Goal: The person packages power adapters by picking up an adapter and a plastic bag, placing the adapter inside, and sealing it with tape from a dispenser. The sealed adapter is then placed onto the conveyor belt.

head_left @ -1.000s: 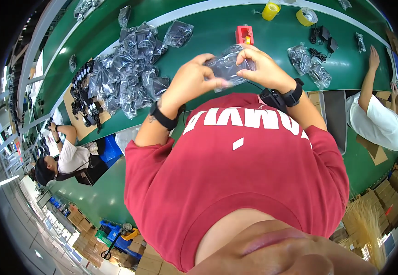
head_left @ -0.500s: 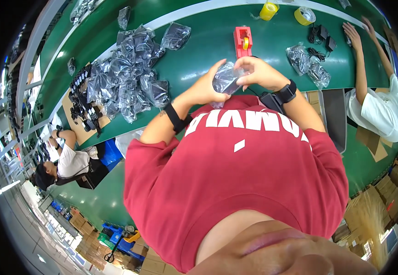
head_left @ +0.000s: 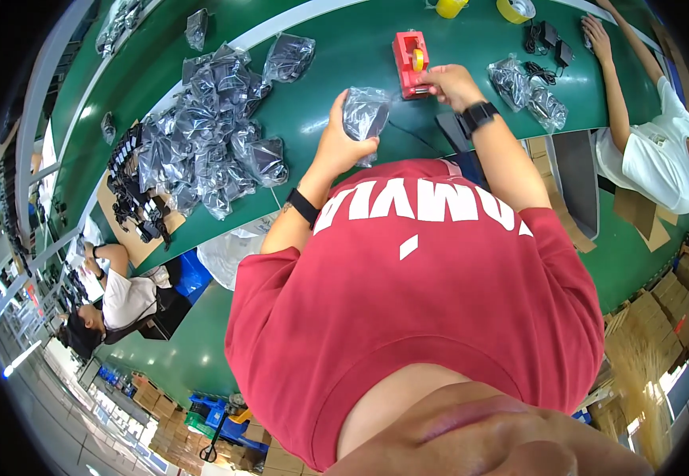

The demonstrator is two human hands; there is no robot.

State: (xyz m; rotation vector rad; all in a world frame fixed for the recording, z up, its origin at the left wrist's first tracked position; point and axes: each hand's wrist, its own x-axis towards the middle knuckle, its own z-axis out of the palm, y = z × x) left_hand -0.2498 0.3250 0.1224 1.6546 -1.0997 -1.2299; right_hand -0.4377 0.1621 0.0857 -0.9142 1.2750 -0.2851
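My left hand (head_left: 335, 147) grips a clear plastic bag (head_left: 366, 115) with a dark, boxy item inside, above the green bench. Its fingers and thumb are wrapped round the bag's left side and lower end. My right hand (head_left: 457, 86) has thumb and forefinger pinched together at the near end of a red tape dispenser (head_left: 404, 57). Whatever lies between those fingertips is too small to make out. A small yellow tape roll (head_left: 418, 59) sits in the dispenser. To the left of my left hand lies a big heap of similar bagged items (head_left: 209, 127).
Unbagged black adapters with cables (head_left: 142, 210) lie on cardboard at the left. At the right are bagged items (head_left: 511, 83), loose adapters (head_left: 549, 36) and yellow tape rolls (head_left: 516, 9). A co-worker's hand (head_left: 596, 38) works at the far right; another person (head_left: 130, 295) sits left.
My right hand has let go of the bag and moved right and away from me to the tape dispenser. My left hand keeps the bag and has shifted slightly left.
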